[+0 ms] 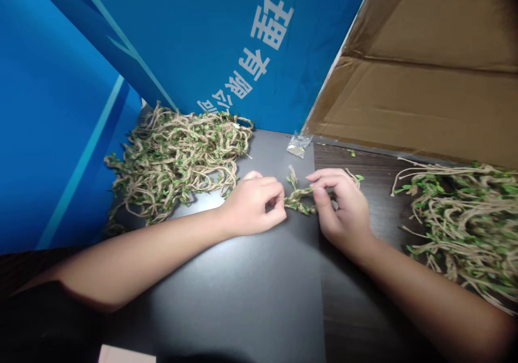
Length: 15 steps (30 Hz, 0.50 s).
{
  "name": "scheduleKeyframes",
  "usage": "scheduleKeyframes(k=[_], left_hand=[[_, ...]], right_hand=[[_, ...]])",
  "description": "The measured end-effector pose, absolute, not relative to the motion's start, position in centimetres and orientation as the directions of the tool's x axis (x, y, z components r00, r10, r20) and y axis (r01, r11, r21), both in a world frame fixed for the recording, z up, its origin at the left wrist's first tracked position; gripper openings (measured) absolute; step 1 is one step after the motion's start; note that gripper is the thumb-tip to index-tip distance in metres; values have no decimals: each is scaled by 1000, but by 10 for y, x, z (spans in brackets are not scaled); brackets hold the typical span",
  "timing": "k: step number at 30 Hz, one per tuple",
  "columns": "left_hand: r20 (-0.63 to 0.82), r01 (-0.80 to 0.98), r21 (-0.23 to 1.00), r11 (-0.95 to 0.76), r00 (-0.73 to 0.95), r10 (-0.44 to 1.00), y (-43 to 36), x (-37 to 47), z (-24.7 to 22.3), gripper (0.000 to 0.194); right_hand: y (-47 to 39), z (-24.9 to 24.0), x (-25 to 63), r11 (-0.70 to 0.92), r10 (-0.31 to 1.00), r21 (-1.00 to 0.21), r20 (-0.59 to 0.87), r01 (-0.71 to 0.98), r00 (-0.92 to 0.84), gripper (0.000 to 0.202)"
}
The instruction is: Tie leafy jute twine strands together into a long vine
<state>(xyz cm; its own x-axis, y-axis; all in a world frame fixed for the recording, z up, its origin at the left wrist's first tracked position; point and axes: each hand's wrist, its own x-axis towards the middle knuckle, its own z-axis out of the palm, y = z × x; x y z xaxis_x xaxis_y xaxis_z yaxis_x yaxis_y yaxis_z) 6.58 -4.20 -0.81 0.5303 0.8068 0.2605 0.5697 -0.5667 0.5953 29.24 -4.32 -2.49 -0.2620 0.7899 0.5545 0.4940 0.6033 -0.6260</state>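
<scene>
A short bundle of twine with green leaves stretches between my two hands, just above the grey mat. My left hand pinches its left end between thumb and forefinger. At the other end, my right hand holds the leafy twine with thumb and fingertips; part of the strand is hidden behind the fingers. A large tangled heap of the same leafy twine lies left of my left hand. Another pile of leafy twine, with loose pale ends, lies to the right of my right hand.
Beneath my hands lies a grey mat on a dark wood-grain table. A blue panel with white characters and a brown cardboard sheet stand at the back. Clear tape sits at the cardboard's corner. A pale box corner shows at the bottom.
</scene>
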Motion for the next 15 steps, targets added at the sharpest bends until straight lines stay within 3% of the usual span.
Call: scheduleKeyframes(k=[4,7,10,15], left_hand=[[243,579,597,-555,529,813,-42,66,-8,14],[235,582,597,-552,531,814,-42,66,-8,15],[242,583,592,-557,531,812,-42,66,-7,15],[261,569,601,-560,523,811,-42,66,-8,14]], right_hand=[[-41,-32,296,387,913,-831,407,399,-39,10],[-41,-36,295,398,916,-862,393,312,-84,5],[-40,-34,293,532,846,-791,486,301,-217,13],[-38,-27,293,678,735,-576,551,457,-395,25]])
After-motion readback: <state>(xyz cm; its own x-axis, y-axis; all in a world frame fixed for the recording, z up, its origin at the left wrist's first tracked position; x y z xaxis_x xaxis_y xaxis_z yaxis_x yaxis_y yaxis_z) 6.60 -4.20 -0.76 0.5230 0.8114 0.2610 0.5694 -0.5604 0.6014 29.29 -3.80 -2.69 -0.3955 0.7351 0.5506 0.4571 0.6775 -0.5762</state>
